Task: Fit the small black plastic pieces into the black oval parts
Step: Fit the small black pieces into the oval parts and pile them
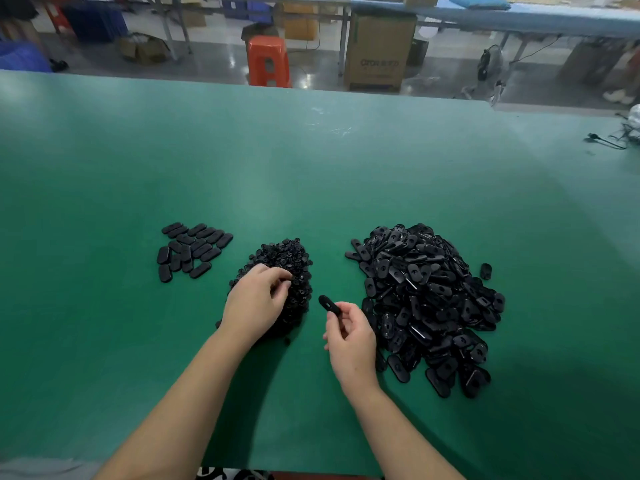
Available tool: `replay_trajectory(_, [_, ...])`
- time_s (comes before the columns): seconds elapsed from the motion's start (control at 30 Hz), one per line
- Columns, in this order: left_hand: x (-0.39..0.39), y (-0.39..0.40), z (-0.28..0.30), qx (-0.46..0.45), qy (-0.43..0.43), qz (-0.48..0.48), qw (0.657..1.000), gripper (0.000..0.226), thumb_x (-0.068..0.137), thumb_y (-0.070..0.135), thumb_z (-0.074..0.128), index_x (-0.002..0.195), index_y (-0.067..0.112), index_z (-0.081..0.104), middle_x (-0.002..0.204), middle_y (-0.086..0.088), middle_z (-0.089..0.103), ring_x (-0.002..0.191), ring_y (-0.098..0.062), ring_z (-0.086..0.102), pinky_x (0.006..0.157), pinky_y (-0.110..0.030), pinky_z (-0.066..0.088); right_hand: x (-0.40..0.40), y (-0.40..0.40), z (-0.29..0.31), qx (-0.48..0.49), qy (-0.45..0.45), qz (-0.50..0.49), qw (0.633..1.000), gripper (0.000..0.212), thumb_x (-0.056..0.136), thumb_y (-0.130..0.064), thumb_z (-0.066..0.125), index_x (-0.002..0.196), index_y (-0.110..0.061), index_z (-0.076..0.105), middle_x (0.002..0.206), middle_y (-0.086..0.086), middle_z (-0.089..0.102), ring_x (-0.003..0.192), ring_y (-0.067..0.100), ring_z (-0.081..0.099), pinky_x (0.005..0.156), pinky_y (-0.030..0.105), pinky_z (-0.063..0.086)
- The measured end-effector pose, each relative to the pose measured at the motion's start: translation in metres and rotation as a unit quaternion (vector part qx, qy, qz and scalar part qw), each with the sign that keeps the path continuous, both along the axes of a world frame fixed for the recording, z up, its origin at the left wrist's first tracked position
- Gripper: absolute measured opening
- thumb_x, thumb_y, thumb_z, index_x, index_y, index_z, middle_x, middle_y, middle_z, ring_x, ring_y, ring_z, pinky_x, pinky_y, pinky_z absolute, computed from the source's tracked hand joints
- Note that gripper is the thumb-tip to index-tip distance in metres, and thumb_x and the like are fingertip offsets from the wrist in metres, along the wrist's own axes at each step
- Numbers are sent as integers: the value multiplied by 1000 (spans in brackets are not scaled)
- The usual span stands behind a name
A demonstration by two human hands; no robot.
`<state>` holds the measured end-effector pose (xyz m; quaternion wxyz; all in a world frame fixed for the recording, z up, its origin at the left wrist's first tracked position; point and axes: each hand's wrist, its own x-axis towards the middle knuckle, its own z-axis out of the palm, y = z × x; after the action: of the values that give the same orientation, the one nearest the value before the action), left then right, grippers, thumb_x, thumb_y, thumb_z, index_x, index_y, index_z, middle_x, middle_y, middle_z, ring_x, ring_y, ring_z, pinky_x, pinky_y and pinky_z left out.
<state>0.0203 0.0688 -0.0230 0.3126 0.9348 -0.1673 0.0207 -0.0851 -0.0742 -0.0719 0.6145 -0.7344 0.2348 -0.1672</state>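
A heap of small black plastic pieces (280,268) sits mid-table, a big pile of black oval parts (426,303) to its right, one oval part (329,304) held up between them.

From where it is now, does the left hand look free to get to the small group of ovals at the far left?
Probably yes. The left hand rests on the pile of small pieces, fingers curled into it, and only bare green table lies between it and the flat group of ovals beyond.
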Motion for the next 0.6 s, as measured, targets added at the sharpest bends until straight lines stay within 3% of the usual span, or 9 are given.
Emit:
replay_trajectory(0.07, [-6,-2,2,-27,0,-75,997,15,95,26,67,106,31,77,88,14,60,79,-6,59,75,-29,50,0,0,-2,-11,2,2,1000,10,97,-10,64,98,-20,62,91,11,68,77,24,67,75,48,58])
replay_trajectory(0.17, [-19,-10,-1,-9,8,-143,990,16,95,29,68,107,29,77,91,12,66,84,-8,63,79,-30,52,0,2,-1,-23,1,4,1000,14,96,-14,67,95,-26,61,92,10,67,79,28,66,75,51,56])
replay_trajectory(0.3, [-25,-15,-6,30,-17,-129,991,15,97,31,63,105,26,75,93,9,68,87,-12,64,78,-34,53,0,0,-2,-46,-7,0,999,20,97,-16,67,89,-33,60,91,5,62,70,25,64,64,38,55])
replay_trajectory(0.43, [-26,-13,-9,89,-5,-174,981,22,99,36,56,110,28,74,97,9,69,92,-13,64,78,-35,53,-2,-1,-2,-21,-4,3,1000,15,99,-19,66,92,-32,63,82,-1,65,56,10,64,55,22,50])
replay_trajectory(0.5, [-25,-12,-10,116,-6,-188,975,24,100,37,53,113,30,73,100,9,70,94,-14,64,78,-35,53,-2,-1,-2,-11,2,14,1000,13,101,-22,61,93,-33,62,74,-2,69,49,10,60,54,22,48])
replay_trajectory(0.6, [-22,-9,-9,112,-21,-151,982,22,99,37,54,109,31,73,101,10,72,94,-13,65,76,-31,52,-3,0,0,-8,7,15,1000,19,105,-22,54,96,-37,61,82,-10,71,46,12,60,48,24,46])
